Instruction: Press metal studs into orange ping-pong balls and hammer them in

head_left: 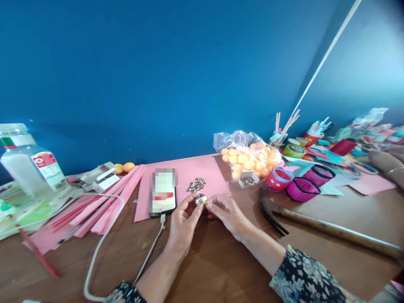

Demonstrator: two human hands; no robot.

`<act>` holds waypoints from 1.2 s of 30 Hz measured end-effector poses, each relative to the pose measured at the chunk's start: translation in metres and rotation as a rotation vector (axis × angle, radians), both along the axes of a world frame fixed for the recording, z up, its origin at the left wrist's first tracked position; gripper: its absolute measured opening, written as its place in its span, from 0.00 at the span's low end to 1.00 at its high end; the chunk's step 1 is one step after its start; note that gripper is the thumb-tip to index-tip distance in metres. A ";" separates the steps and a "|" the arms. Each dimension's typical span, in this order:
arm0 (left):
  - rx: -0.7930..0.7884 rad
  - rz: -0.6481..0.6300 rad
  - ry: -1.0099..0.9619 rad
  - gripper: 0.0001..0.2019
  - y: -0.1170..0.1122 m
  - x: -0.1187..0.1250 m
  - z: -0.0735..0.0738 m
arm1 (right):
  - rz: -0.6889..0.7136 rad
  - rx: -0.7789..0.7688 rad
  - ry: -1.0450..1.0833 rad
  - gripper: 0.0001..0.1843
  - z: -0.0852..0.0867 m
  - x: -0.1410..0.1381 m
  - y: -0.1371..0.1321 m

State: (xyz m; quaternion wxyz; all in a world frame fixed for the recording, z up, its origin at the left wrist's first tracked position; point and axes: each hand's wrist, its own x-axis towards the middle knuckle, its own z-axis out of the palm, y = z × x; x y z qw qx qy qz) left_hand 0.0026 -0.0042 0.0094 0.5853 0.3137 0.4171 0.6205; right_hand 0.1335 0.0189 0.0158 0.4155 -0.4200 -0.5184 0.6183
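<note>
- The left hand (183,222) pinches a small shiny round object (201,199) between thumb and fingers, the thumb pressed to its near side.
- The right hand (227,215) has thumb and forefinger drawn together at the object's right edge; I cannot tell whether they grip it or some tiny piece.
- The round object thus sits between the two hands, at their fingertips, near the close edge of a pink sheet (208,168).
- Just beyond it, small metallic pieces (196,184) lie heaped on that sheet.
- Left of the left hand is a phone (162,192).
- Right of the right hand, a hammer (331,229) rests on the table (205,273).
</note>
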 end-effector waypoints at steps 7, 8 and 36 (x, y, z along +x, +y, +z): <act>0.000 -0.007 0.020 0.21 0.000 -0.001 -0.003 | 0.001 -0.018 0.014 0.15 0.002 0.000 0.000; 0.004 -0.007 0.022 0.21 0.000 -0.001 -0.003 | -0.001 -0.023 0.015 0.15 0.003 0.000 0.000; -0.021 0.017 0.113 0.20 0.000 0.001 0.002 | 0.050 -0.143 0.163 0.13 0.006 0.004 0.004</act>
